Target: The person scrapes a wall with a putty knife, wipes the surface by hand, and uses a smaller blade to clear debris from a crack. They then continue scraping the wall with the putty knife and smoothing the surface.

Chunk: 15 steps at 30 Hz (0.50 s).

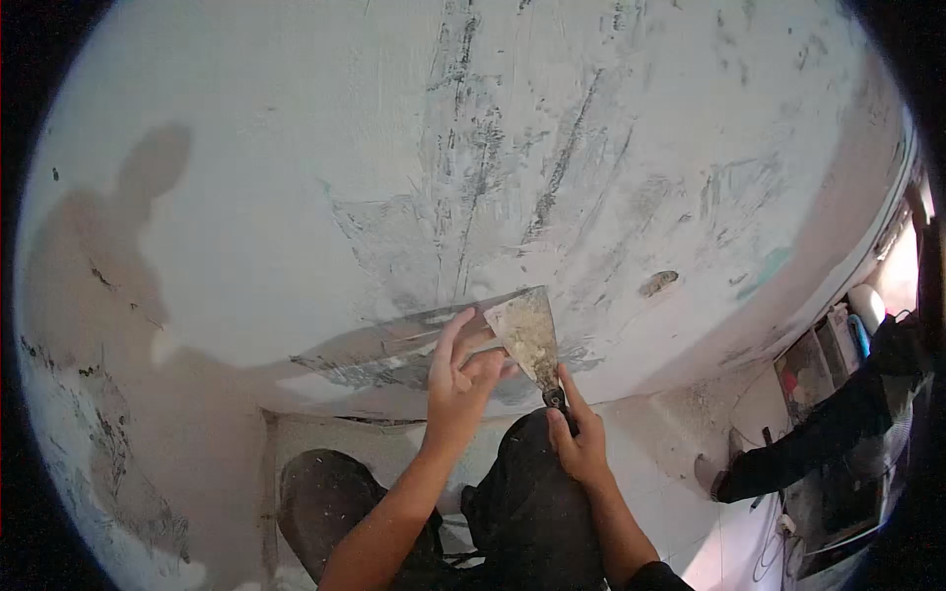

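Note:
My right hand (581, 443) is closed around the dark handle of a putty knife (529, 335), its wide blade pointing up and to the left. Pale, crusty residue coats the blade. Just left of the blade is my left hand (461, 377), holding nothing, with its fingers apart and partly bent. Before both hands rises a white wall (286, 128), marked with dark scraped streaks and grey rough patches. A shadow of my arm and the tool falls across the wall's lower part.
My bent knees (532, 483) are close below my hands. On the pale floor (680, 433) at the right, another person's dark-clothed leg (818, 448) stands out, beside a cluttered shelf unit (808, 369) and a thin cable (771, 552).

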Tool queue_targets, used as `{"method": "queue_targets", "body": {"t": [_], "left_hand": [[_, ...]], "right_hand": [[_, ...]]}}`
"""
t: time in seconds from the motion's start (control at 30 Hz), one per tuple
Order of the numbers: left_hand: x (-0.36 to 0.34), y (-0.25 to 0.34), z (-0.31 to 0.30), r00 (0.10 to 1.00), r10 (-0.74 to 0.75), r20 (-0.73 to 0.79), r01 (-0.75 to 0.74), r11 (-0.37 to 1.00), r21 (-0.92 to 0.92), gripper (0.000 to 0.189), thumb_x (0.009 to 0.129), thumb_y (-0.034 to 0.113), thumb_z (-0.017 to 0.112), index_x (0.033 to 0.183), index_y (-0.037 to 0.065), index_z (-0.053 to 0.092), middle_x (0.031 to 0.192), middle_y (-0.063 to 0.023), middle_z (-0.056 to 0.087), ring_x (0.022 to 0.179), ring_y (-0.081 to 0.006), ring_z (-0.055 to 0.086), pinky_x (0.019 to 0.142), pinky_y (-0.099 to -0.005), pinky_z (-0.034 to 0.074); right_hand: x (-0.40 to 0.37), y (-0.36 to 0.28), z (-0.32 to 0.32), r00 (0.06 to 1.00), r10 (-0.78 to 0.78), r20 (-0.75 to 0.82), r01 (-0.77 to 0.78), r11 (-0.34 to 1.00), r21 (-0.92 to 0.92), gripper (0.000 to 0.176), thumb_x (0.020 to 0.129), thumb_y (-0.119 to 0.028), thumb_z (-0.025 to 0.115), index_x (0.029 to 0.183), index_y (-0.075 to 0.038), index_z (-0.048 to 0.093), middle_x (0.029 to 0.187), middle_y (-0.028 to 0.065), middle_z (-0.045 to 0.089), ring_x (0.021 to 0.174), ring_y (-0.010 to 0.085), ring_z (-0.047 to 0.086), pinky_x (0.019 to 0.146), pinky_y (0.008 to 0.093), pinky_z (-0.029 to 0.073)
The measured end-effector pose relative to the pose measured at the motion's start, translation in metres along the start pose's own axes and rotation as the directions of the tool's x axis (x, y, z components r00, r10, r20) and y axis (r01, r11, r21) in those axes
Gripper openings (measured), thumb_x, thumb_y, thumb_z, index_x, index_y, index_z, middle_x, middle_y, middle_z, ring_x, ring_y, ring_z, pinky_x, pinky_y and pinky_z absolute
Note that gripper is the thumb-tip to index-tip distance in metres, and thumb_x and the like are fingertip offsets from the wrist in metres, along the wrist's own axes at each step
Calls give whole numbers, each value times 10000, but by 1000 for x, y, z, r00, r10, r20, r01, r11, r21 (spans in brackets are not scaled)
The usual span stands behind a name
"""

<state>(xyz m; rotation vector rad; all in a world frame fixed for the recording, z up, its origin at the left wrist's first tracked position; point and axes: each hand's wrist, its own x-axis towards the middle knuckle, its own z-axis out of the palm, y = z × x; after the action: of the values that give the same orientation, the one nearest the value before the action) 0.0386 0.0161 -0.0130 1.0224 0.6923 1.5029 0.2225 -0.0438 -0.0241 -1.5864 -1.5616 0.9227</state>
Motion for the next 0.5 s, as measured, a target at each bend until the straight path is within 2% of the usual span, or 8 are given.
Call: {"method": "queue_targets", "body": {"t": [0.03,0.07,0.1,0.17,0.2,0.33,0.43,0.5], "left_hand": [[1,-3,1,999,-29,34,29,1000,-5,614,955,65,589,1459,-32,253,1273,-225,541,1113,-227,607,884,-355,562],[1,-9,4,1000,-12,-2,12,1000,-8,513,964,107,598,1372,-97,365,1107,-193,637,1021,-208,647,816,-342,594],[3,-13,1,1000,-9,-3,9,1000,-10,513,964,107,598,1372,-97,365,1107,-193,637,1021,-208,647,816,-342,594],[7,-15,0,981,-188,45,186,982,41,403,970,172,610,1229,-119,504,1074,-179,648,952,-201,669,786,-337,607],[5,-16,4,989,-148,5,147,983,110,329,979,206,600,1100,-98,582,1035,-149,653,894,-196,681,746,-331,618],[8,-18,3,986,-165,5,164,984,74,347,977,202,596,1163,-89,563,1043,-132,651,875,-198,686,740,-328,626],[9,-15,4,986,-165,9,163,983,83,287,986,201,586,1080,-70,584,972,-98,641,858,-175,680,701,-311,621],[10,-17,3,984,-176,19,175,982,72,279,985,194,584,1081,-68,584,939,-93,639,835,-161,676,676,-296,619]], "right_hand": [[1,2,1,1000,-5,-2,5,1000,-3,572,944,-151,574,1484,-103,392,1114,232,678,1025,303,688,871,335,498],[2,8,4,993,-111,-42,111,994,4,569,948,-151,566,1487,-107,390,1138,238,669,1040,320,681,876,342,498],[3,11,7,974,-214,-81,215,977,9,566,952,-150,558,1489,-112,387,1161,244,659,1054,337,674,881,348,498],[4,13,7,969,-235,-70,234,972,-17,572,951,-146,559,1494,-116,380,1166,252,655,1060,353,668,880,354,500],[4,14,6,966,-251,-57,250,968,-39,578,951,-141,559,1498,-120,373,1171,260,650,1065,370,662,878,360,501],[3,7,5,973,-229,-18,228,972,-55,593,950,-131,565,1505,-123,359,1154,265,652,1059,390,658,873,367,502],[3,12,8,972,-233,-24,230,969,-94,620,941,-113,579,1514,-126,339,1102,266,665,1022,393,668,850,372,509],[3,15,10,946,-322,-39,307,928,-210,610,951,-110,548,1518,-74,325,786,113,672,651,193,645,650,298,506]]}}
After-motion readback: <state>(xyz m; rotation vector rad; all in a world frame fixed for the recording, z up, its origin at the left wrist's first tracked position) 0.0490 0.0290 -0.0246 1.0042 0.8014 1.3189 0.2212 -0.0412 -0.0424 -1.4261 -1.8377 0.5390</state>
